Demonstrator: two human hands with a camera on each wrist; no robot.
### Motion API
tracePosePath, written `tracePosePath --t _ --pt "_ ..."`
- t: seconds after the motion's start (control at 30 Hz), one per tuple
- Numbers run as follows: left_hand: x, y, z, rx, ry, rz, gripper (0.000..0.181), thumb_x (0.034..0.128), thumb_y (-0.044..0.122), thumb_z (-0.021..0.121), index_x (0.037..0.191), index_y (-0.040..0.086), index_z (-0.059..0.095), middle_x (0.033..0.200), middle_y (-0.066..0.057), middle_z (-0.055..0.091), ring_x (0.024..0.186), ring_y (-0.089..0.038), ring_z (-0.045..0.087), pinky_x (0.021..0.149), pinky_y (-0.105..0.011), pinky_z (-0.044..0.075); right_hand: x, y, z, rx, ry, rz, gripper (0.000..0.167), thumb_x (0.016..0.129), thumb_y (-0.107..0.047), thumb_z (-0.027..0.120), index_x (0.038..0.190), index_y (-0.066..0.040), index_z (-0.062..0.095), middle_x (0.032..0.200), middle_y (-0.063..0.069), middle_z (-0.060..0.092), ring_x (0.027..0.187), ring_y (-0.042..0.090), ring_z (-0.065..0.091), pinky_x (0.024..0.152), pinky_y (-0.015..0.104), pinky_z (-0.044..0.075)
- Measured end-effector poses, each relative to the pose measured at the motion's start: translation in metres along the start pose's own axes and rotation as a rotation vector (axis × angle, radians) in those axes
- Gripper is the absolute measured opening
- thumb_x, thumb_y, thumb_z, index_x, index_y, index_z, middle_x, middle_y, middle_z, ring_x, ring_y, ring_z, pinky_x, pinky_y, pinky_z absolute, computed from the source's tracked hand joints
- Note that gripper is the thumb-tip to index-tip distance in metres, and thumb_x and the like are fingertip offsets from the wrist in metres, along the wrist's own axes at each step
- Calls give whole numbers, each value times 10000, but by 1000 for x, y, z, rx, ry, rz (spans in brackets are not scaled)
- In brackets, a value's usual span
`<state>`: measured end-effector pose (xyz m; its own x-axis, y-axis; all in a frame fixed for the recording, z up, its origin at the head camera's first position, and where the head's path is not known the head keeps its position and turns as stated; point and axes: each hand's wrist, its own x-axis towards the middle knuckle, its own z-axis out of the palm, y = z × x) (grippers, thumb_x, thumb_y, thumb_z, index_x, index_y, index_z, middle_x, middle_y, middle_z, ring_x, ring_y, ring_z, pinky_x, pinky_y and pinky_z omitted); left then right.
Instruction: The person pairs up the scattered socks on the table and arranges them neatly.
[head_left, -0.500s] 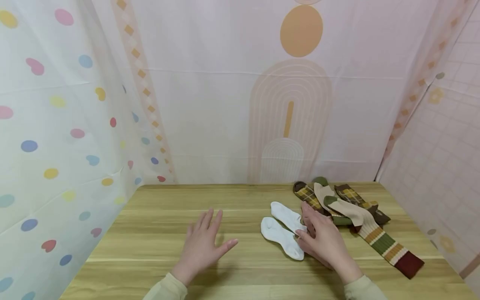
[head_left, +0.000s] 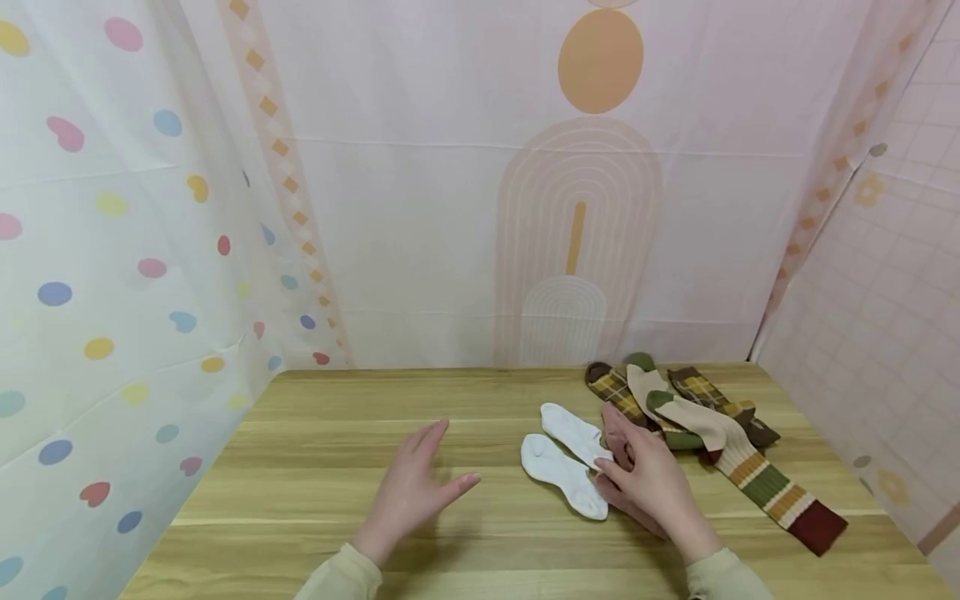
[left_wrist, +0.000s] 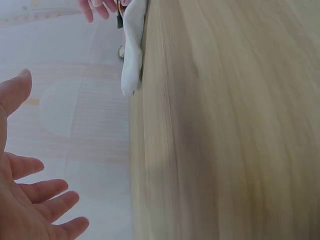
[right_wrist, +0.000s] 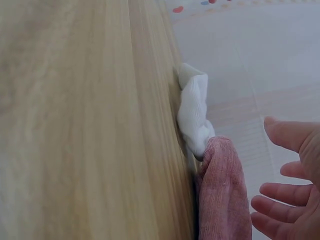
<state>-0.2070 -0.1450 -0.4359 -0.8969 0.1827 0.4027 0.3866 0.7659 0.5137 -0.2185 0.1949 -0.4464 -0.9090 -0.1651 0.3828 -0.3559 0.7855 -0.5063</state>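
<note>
At lower centre of the head view, L hand (head_left: 411, 490) hangs over bare desk (head_left: 300, 475), fingers loosely extended, thumb spread wide, nothing in it; L wrist view agrees, w/ fingers clear of the wood. Lower R of centre, R hand (head_left: 651, 482) is over the pink sock fabric (right_wrist: 222, 195), thumb well apart from the fingers, no hold on anything that I can see; can't tell for sure if a fingertip touches. Can't tell either if the pink is 1 sock or 2, as the hand covers its middle. Just L of that, 2 white socks (head_left: 561, 475) lie flat side by side, cuff ends by the pink. R of the hand, beige striped socks (head_left: 772, 483) run toward lower R, partly over the plaid socks (head_left: 611, 387) farther back. Pale cloth (head_left: 420, 208) fills the bg. Step in hand, prob.: positioning over the pink, approx. pre-grip or just let go, not clear which. If it's a pick-up, next move calls for R fingers closing on pink only, w/o catching white; L hand is free to help flatten.
</note>
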Motion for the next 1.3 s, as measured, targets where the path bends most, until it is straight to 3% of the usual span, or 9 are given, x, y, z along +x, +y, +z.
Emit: tracePosePath --t 0.17,0.37,0.5,0.83,0.97,1.03,1.1,1.2,1.3 --pt "2 2 4 -74 -30 -35 857 781 436 825 1416 -31 487 1364 -231 544 1260 -412 495 1033 -552 407 1 2 1 -3 -35 54 715 877 -206 770 1477 -15 433 1146 174 649 1057 375 605 900 562 473" --pt "6 4 9 -127 -35 -25 839 785 421 827 1387 -62 500 1300 -245 583 1182 -402 556 990 -543 448 4 2 1 -17 -62 107 642 878 -230 766 1414 5 501 1036 135 635 925 310 622 777 502 507" --pt "8 5 14 -155 -36 -24 819 784 402 833 1367 -75 512 1262 -245 602 1112 -380 595 938 -526 488 4 1 2 -24 -64 131 523 875 -247 769 1305 -7 594 1025 131 635 928 318 623 782 504 507" --pt "14 12 24 -223 -76 -38 789 794 376 829 1360 -78 518 1263 -245 600 1087 -378 610 909 -519 505 7 1 8 -14 -49 117 506 861 -212 782 1294 -10 615 1125 181 662 1042 376 623 860 532 500" --pt "15 14 27 -243 -88 -51 781 805 374 823 1369 -70 514 1278 -237 596 1101 -376 606 912 -517 505 11 1 11 -51 -49 109 319 866 -207 773 1119 -51 657 974 115 662 901 306 630 760 467 502" --pt "15 15 29 -251 -95 -55 779 812 374 817 1375 -68 509 1292 -235 590 1108 -373 606 910 -514 508 13 1 12 -69 -60 112 211 876 -202 763 951 -73 614 835 62 599 770 245 575 675 411 454" --pt "16 16 30 -263 -104 -60 779 819 381 811 1381 -64 504 1301 -233 585 1116 -373 603 905 -513 512 15 1 13 -84 -77 117 231 885 -194 753 858 -107 541 739 22 496 678 201 481 622 370 381" --pt "16 18 32 -282 -117 -70 788 822 396 804 1387 -61 499 1311 -234 581 1127 -376 599 905 -516 513 18 0 13 -87 -101 132 272 887 -173 751 816 -105 498 690 13 419 612 185 411 590 342 329" --pt "16 19 34 -293 -124 -69 791 822 403 803 1384 -64 501 1305 -237 585 1127 -380 598 907 -518 511 21 -1 13 -109 -119 151 232 878 -166 761 855 -92 542 731 15 495 613 177 443 576 331 347"
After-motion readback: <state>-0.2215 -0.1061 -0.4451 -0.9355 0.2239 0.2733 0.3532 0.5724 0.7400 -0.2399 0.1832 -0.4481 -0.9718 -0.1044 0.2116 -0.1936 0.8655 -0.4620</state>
